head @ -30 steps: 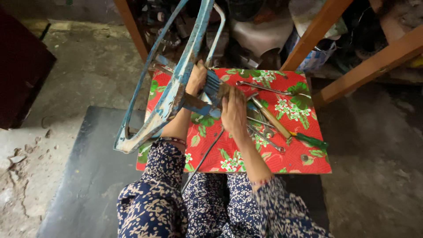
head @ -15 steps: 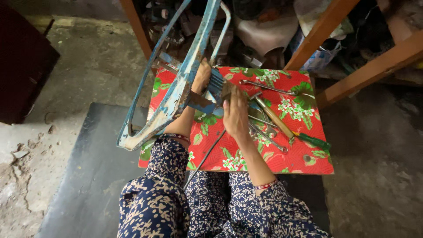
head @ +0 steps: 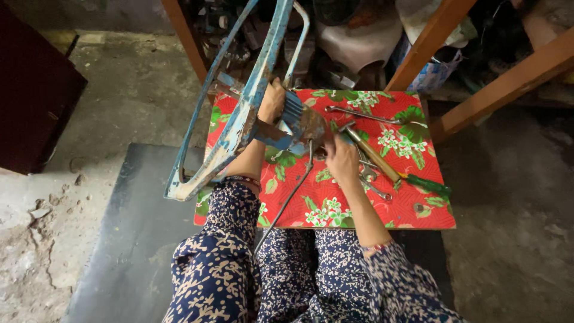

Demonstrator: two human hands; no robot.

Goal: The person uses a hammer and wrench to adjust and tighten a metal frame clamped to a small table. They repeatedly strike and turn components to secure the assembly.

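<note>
My left hand [head: 272,100] grips the blue frame [head: 242,119], fingers wrapped round it. My right hand [head: 341,158] lies on the table [head: 335,203] beside a hammer [head: 373,157]; its fingers' state I cannot tell.

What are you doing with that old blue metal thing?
A person sits at a low table with a red flowered cloth. The left hand holds a worn blue metal frame that leans over the table edge. The right hand is at a rusty part with a thin cable hanging from it. A hammer, wrenches and a green-handled screwdriver lie beside it.
</note>
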